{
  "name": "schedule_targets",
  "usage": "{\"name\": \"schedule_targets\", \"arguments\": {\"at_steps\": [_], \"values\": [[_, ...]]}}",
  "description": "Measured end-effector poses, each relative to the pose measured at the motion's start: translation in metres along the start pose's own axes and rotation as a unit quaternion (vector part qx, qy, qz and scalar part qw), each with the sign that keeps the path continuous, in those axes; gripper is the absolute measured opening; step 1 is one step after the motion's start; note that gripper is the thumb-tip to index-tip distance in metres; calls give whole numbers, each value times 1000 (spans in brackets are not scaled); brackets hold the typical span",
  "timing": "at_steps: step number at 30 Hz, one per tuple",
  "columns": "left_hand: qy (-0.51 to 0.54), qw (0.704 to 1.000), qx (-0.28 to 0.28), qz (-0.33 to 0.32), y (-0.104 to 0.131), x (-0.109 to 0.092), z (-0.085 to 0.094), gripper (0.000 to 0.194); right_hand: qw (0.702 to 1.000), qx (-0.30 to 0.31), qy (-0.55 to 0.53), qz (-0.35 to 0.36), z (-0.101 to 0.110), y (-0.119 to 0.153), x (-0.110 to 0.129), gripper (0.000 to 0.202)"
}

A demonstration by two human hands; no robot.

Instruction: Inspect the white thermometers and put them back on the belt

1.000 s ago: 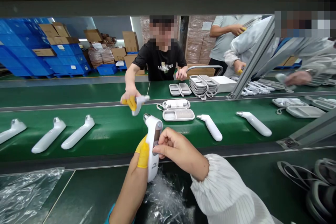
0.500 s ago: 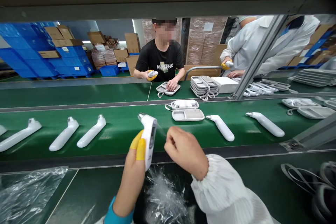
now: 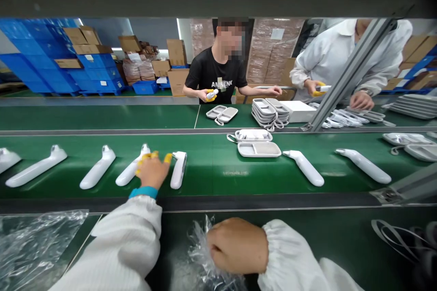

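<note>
My left hand [image 3: 153,170], with yellow finger cots, reaches over the green belt with its fingers apart. Its fingers are at a white ear thermometer [image 3: 127,173] and partly cover it; whether they touch it I cannot tell. Just right of the thumb, another ear thermometer [image 3: 178,172] lies on the belt with its display side turned right. My right hand [image 3: 239,243] is closed, low over a crumpled heap of clear plastic film [image 3: 201,245]. Its fingertips are hidden, so what they hold does not show.
More thermometers [image 3: 305,168] lie along the belt [image 3: 218,184]. An open grey case [image 3: 259,149] stands mid-belt. Opposite are two co-workers, stacked cases [image 3: 262,113] and a white box [image 3: 298,111]. A slanted metal post [image 3: 351,72] rises at right. Plastic sheeting [image 3: 37,245] lies at lower left.
The thermometer from my left hand now lies on the belt, and that hand has moved left to another. My right hand has dropped to the plastic heap. The opposite co-worker's hand has left the case.
</note>
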State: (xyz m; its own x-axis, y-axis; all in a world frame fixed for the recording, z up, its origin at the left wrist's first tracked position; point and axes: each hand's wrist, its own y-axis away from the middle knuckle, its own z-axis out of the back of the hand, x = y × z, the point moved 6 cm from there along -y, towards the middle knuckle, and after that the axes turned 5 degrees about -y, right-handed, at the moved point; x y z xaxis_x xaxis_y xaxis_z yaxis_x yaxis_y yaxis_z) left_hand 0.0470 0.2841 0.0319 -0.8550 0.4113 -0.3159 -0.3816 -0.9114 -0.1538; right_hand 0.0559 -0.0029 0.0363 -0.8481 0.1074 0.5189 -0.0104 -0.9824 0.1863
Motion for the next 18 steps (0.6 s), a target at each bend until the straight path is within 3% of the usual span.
{"name": "schedule_targets", "arguments": {"at_steps": [2, 5, 8, 11, 12, 14, 15, 16, 18], "values": [[9, 999, -29, 35, -12, 21, 20, 65, 998, -33, -48, 20, 20, 7, -3, 22], [59, 996, 8, 68, -22, 40, 34, 54, 980, -139, -141, 16, 51, 12, -8, 21], [160, 985, 51, 34, 0, 19, 38, 41, 933, -265, -244, -10, 73, 12, -13, 18], [294, 950, 101, -41, 61, -25, 45, 48, 870, -342, -356, 5, 83, 9, -10, 15], [352, 926, 125, -56, 86, -39, 47, 54, 850, -351, -393, 16, 84, 9, -8, 16], [558, 799, 223, -19, 135, -61, 47, 55, 815, -353, -458, 30, 85, 8, -3, 16], [600, 763, 242, -4, 154, -67, 50, 53, 800, -350, -486, 32, 85, 9, -2, 13], [633, 730, 259, 6, 170, -71, 51, 50, 788, -345, -509, 32, 84, 9, -1, 10], [646, 714, 269, 11, 186, -73, 54, 43, 769, -334, -543, 28, 83, 10, -1, 9]]}}
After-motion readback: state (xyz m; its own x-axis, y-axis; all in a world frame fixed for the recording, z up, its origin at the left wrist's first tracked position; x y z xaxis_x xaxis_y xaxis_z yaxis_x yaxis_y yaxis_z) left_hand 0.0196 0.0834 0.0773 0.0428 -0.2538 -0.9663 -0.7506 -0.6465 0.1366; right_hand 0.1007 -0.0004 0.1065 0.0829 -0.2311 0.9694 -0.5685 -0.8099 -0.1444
